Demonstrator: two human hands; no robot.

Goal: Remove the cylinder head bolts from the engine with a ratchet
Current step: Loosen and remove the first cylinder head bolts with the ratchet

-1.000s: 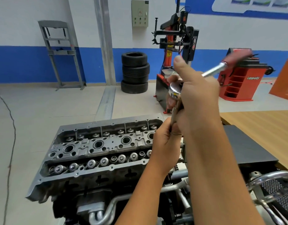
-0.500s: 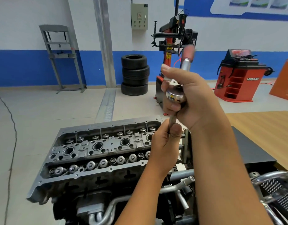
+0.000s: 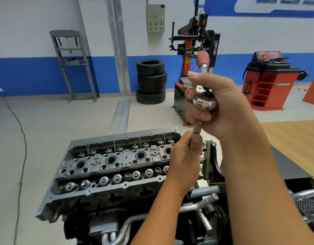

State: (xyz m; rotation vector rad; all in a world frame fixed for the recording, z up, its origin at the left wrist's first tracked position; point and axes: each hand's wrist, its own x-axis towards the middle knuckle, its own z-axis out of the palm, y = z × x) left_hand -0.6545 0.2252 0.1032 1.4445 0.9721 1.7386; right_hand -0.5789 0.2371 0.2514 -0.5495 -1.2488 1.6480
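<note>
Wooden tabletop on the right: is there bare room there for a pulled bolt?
Yes: the light wooden tabletop shows bare beyond the black flat panel, itself bare. It is crowded on the grey cylinder head and around both hands at its right end.

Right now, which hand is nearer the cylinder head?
Left. The left hand grips the extension bar just above the cylinder head; the right hand holds the ratchet higher up.

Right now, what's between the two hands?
In the head view, a short bare stretch of the extension bar runs from the right hand on the ratchet head down to the left hand.
</note>
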